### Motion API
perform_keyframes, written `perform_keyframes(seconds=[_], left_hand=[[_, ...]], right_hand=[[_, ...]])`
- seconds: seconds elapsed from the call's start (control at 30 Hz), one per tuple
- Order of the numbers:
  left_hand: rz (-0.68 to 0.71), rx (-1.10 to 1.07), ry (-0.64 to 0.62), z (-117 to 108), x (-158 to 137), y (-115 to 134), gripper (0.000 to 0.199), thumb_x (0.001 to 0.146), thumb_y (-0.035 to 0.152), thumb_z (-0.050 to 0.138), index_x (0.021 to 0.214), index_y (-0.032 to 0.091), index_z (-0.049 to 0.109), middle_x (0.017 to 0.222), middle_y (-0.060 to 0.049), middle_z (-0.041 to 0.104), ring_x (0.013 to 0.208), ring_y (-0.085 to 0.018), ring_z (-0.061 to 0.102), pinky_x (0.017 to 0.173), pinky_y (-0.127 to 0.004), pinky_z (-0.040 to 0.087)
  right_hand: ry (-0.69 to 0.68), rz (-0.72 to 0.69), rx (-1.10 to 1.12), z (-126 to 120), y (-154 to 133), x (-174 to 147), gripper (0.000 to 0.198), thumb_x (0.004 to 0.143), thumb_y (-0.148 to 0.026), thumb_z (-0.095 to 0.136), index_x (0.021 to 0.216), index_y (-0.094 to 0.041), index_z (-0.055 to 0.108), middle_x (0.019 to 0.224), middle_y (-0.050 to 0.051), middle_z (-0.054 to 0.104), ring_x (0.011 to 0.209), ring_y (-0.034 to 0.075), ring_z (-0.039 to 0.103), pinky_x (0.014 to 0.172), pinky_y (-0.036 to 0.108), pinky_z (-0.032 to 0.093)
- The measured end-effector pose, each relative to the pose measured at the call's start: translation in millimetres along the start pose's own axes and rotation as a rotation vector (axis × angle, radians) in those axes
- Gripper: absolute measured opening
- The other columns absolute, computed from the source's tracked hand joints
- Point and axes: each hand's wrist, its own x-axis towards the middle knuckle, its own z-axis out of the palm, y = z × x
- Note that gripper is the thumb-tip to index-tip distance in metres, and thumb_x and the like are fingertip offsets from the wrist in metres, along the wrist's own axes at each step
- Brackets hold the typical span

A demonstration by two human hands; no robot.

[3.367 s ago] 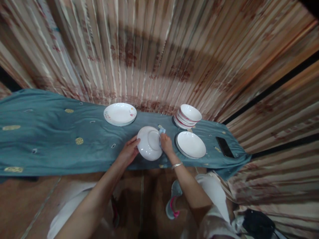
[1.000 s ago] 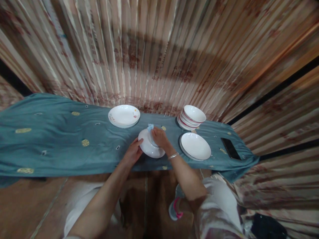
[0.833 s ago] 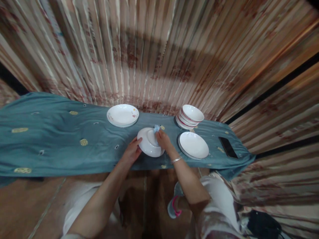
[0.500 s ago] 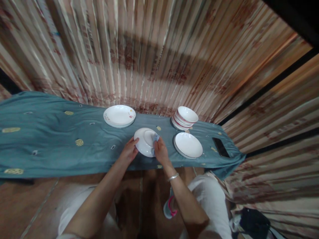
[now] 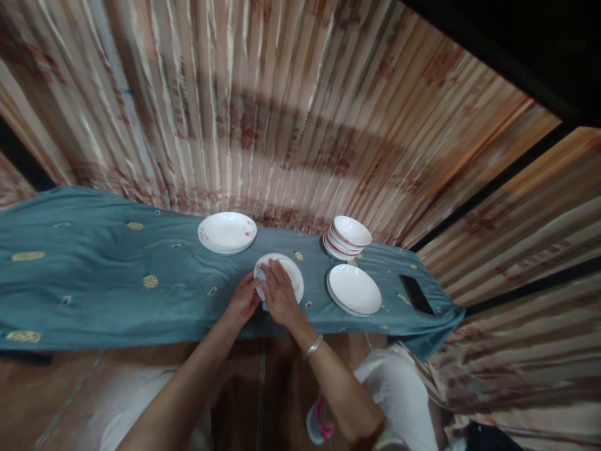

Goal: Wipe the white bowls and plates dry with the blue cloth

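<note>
A white plate (image 5: 297, 275) is held over the front part of the table with its underside and foot ring facing up. My left hand (image 5: 244, 298) grips it by the left rim, fingers closed. Across the plate's left part lies my right hand (image 5: 280, 293), its fingers pressing a small pale blue cloth (image 5: 261, 275) against the underside. The palm hides part of the plate and most of the cloth.
Stacked oval plates (image 5: 228, 230) with a printed edge stand behind on the left. To the right are stacked bowls (image 5: 352, 230), a stack of white plates (image 5: 354, 289) and a black phone (image 5: 416, 294). A green-blue cloth (image 5: 103, 269) covers the table; a curtain (image 5: 282, 125) hangs behind.
My right hand has slid with the cloth from the plate's right side across to its left side. The left hand still holds the left rim. The view has tilted slightly upward.
</note>
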Motion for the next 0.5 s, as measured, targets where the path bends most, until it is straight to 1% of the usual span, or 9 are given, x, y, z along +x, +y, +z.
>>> perform_keyframes(seconds=[0.1, 0.2, 0.23, 0.27, 0.3, 0.4, 0.5], left_hand=[[0.010, 0.007, -0.022, 1, 0, -1, 0.027, 0.063, 0.008, 0.077, 0.088, 0.016, 0.071, 0.074, -0.002, 0.073, 0.063, -0.013, 0.066, 0.061, -0.021, 0.051], [0.014, 0.023, -0.057, 4, -3, -1, 0.032, 0.062, 0.011, 0.080, 0.093, 0.015, 0.072, 0.079, -0.005, 0.075, 0.072, -0.017, 0.070, 0.066, -0.023, 0.053], [0.014, 0.029, -0.074, 5, -5, -1, 0.035, 0.063, 0.012, 0.080, 0.097, 0.015, 0.073, 0.082, -0.006, 0.076, 0.077, -0.019, 0.071, 0.069, -0.025, 0.054], [0.015, 0.033, -0.085, 6, -6, 0, 0.038, 0.063, 0.013, 0.080, 0.100, 0.015, 0.073, 0.085, -0.007, 0.077, 0.082, -0.021, 0.071, 0.070, -0.026, 0.054], [0.013, 0.037, -0.092, 7, -7, 0, 0.041, 0.063, 0.014, 0.080, 0.103, 0.014, 0.073, 0.087, -0.008, 0.077, 0.084, -0.022, 0.072, 0.071, -0.026, 0.055], [-0.001, 0.051, -0.083, 8, -9, 0, 0.042, 0.061, 0.014, 0.082, 0.103, 0.013, 0.074, 0.089, -0.009, 0.077, 0.081, -0.022, 0.071, 0.067, -0.026, 0.055], [-0.021, 0.067, -0.056, 7, -8, 0, 0.038, 0.061, 0.013, 0.081, 0.099, 0.012, 0.075, 0.089, -0.010, 0.077, 0.076, -0.020, 0.070, 0.065, -0.025, 0.054]], right_hand=[[-0.026, -0.047, -0.025, 0, 11, 29, 0.042, 0.100, -0.026, 0.037, 0.136, -0.015, 0.055, 0.144, 0.014, 0.052, 0.141, 0.025, 0.038, 0.115, 0.048, 0.036], [-0.084, -0.050, -0.016, -2, 25, 62, 0.032, 0.099, -0.024, 0.040, 0.118, -0.018, 0.064, 0.128, 0.011, 0.064, 0.125, 0.022, 0.054, 0.109, 0.043, 0.041], [-0.125, -0.032, 0.012, -4, 30, 72, 0.029, 0.099, -0.024, 0.041, 0.110, -0.019, 0.067, 0.121, 0.011, 0.067, 0.119, 0.020, 0.058, 0.106, 0.039, 0.043], [-0.176, 0.016, 0.049, -5, 36, 81, 0.027, 0.098, -0.024, 0.042, 0.101, -0.020, 0.068, 0.112, 0.010, 0.070, 0.111, 0.020, 0.061, 0.102, 0.035, 0.045], [-0.197, 0.051, 0.065, -6, 43, 89, 0.027, 0.098, -0.024, 0.042, 0.094, -0.020, 0.068, 0.101, 0.010, 0.072, 0.101, 0.019, 0.064, 0.096, 0.033, 0.047], [-0.239, 0.192, 0.118, -8, 68, 100, 0.031, 0.097, -0.026, 0.044, 0.076, -0.021, 0.066, 0.077, 0.005, 0.070, 0.077, 0.017, 0.064, 0.076, 0.026, 0.048], [-0.247, 0.324, 0.177, -7, 93, 92, 0.038, 0.097, -0.030, 0.042, 0.066, -0.020, 0.062, 0.060, 0.000, 0.062, 0.064, 0.014, 0.059, 0.065, 0.022, 0.044]])
